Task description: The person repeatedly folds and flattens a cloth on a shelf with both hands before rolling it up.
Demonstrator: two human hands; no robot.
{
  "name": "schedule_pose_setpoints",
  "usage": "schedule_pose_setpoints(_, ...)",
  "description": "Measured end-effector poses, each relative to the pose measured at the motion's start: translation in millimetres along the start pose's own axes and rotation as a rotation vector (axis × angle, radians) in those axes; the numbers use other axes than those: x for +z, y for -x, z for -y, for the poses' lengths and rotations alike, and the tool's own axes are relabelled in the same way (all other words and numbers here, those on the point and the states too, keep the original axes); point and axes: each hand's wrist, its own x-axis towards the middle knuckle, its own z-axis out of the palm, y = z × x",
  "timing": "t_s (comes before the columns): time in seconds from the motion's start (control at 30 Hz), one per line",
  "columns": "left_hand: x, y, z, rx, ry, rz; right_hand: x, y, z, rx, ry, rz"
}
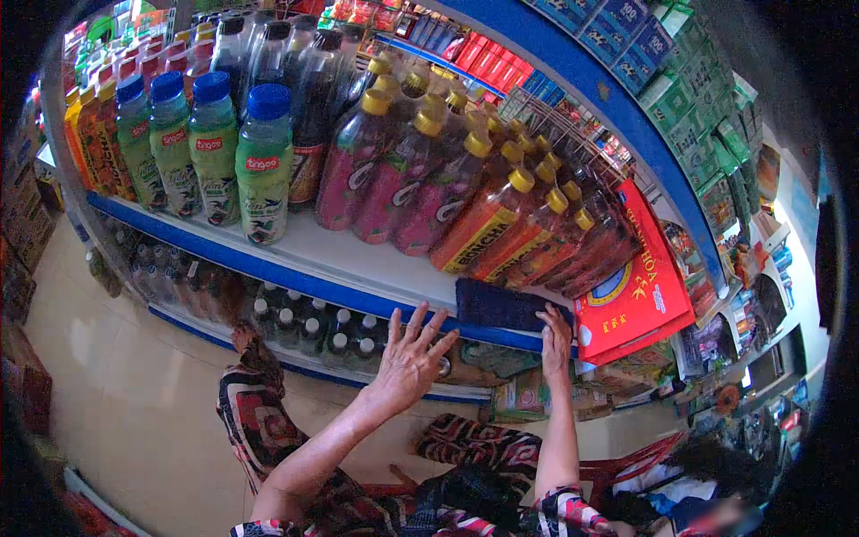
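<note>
My left hand (412, 358) is spread with fingers apart at the blue front edge of the shelf (358, 302), holding nothing. A dark blue folded cloth (498, 304) lies flat at the front of the white shelf board. Its right end is under the fingers of my right hand (556, 342), which grip it near the shelf edge; my thumb is partly hidden. Just behind the cloth stand orange-labelled bottles with yellow caps (483, 233). A red packet (635, 291) leans over the edge right of my right hand.
Pink-labelled bottles (385, 183) and green bottles with blue caps (264, 166) line the shelf to the left. White-capped bottles (311, 329) fill the lower shelf. Green packets hang along the upper shelf's right side. A tiled floor (116, 358) lies below left.
</note>
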Motion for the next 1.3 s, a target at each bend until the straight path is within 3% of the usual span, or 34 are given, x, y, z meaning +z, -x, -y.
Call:
schedule_pose_setpoints(0.33, -2, 1, 3, 0.003, -0.011, 0.028, 2, -15, -57, 0.075, 0.075, -0.045)
schedule_pose_setpoints(0.53, 3, 2, 6, 0.006, -0.046, 0.020, 12, -11, -45, 0.104, 0.290, -0.072)
schedule_pose_setpoints(0.87, 11, -3, -5, -0.039, -0.036, -0.053, 12, 12, 8, 0.083, 0.203, -0.047)
schedule_pose_setpoints(1.03, 10, -17, -12, 0.114, -0.117, -0.001, 16, 13, 31, 0.021, 0.182, -0.043)
schedule_pose_setpoints(1.3, -2, -36, 27, 0.065, -0.149, 0.022, 29, 5, 67, -0.019, 0.143, -0.029)
